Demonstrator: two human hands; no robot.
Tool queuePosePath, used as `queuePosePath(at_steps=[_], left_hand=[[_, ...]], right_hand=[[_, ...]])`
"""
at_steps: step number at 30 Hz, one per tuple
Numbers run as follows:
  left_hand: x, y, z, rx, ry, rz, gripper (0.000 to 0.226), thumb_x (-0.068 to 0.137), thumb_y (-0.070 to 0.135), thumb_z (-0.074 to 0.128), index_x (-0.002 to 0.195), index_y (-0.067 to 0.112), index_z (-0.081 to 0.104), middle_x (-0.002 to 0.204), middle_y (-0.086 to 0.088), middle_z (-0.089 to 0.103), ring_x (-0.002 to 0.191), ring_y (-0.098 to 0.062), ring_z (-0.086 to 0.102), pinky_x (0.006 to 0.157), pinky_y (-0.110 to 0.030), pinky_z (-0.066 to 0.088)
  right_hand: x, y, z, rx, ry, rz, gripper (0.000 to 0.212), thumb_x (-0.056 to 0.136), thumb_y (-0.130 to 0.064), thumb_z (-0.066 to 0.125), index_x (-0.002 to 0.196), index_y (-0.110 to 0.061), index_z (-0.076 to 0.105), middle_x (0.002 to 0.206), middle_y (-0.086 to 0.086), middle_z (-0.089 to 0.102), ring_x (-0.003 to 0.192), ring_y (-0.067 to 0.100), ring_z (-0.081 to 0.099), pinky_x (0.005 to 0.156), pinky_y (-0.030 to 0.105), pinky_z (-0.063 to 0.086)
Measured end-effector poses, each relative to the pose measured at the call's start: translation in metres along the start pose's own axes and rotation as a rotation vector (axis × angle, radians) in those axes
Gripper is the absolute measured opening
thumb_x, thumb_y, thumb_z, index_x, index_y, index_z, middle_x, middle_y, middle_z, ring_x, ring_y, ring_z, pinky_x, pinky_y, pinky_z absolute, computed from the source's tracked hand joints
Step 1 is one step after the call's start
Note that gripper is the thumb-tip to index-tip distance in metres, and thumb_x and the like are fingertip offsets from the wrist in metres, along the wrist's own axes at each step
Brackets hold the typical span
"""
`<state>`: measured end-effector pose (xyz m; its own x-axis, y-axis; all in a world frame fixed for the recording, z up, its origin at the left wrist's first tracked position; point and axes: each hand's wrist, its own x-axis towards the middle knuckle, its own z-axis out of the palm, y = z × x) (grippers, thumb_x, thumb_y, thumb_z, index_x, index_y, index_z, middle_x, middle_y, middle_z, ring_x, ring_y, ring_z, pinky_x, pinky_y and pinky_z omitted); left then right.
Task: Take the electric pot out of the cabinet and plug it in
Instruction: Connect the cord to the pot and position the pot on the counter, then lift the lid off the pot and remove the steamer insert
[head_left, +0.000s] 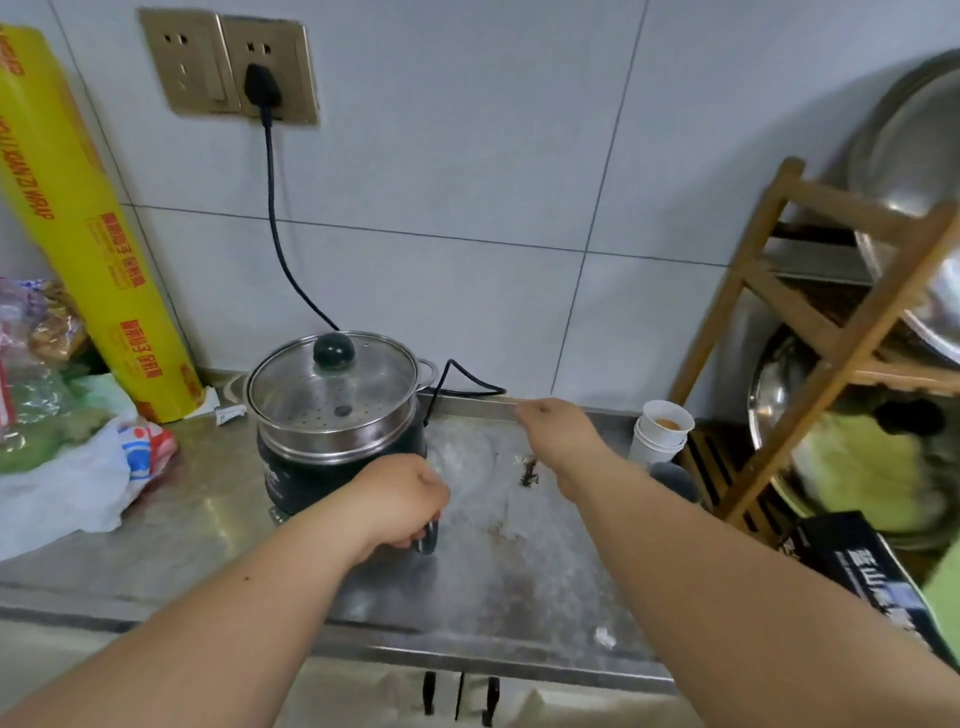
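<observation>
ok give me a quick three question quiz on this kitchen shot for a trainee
1. True or false: the black plug sits in the right-hand wall socket.
2. What is the left hand gripping? A) the lid knob B) the electric pot's handle C) the paper cups
3. Fill in: the yellow cling wrap box leans against the ____.

Key
1. True; its cord runs down behind the electric pot.
2. B; it is closed on the dark handle at the pot's front, while the right hand pinches a thin stick near the cord.
3. Wall.
</observation>
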<state>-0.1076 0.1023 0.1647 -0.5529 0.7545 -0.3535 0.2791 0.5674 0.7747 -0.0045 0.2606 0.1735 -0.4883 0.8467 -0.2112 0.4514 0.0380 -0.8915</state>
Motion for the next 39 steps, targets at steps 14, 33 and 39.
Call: queuePosePath(at_steps=[14, 33, 39], left_hand=[[-0.014, 0.004, -0.001, 0.133, -0.365, 0.296, 0.010, 0.090, 0.024, 0.052, 0.086, 0.033, 0.056, 0.094, 0.003, 0.066, 0.084, -0.013, 0.065, 0.079, -0.032, 0.056], [0.081, 0.028, -0.118, 0.793, 0.366, 0.199, 0.044, 0.093, 0.032, 0.035, 0.134, 0.021, 0.042, 0.134, -0.017, 0.046, 0.119, -0.039, 0.041, 0.094, -0.044, 0.041], [0.071, 0.025, -0.112, 0.718, 0.424, 0.166, 0.041, 0.091, 0.030, 0.042, 0.131, 0.021, 0.043, 0.126, -0.018, 0.036, 0.111, -0.038, 0.039, 0.080, -0.042, 0.041]], right_hand=[[-0.091, 0.040, -0.022, -0.002, 0.263, 0.266, 0.021, 0.091, -0.011, 0.043, 0.086, -0.006, 0.062, 0.073, 0.008, 0.051, 0.069, 0.021, 0.047, 0.060, 0.027, 0.038], [-0.062, -0.016, 0.042, 0.159, 0.038, 0.136, 0.015, 0.084, -0.019, 0.051, 0.073, -0.019, 0.062, 0.083, 0.003, 0.063, 0.069, 0.016, 0.057, 0.069, 0.031, 0.045], [-0.049, -0.028, 0.052, 0.195, -0.005, 0.113, 0.019, 0.087, -0.016, 0.049, 0.072, -0.021, 0.058, 0.082, 0.001, 0.061, 0.066, 0.013, 0.056, 0.066, 0.027, 0.046]])
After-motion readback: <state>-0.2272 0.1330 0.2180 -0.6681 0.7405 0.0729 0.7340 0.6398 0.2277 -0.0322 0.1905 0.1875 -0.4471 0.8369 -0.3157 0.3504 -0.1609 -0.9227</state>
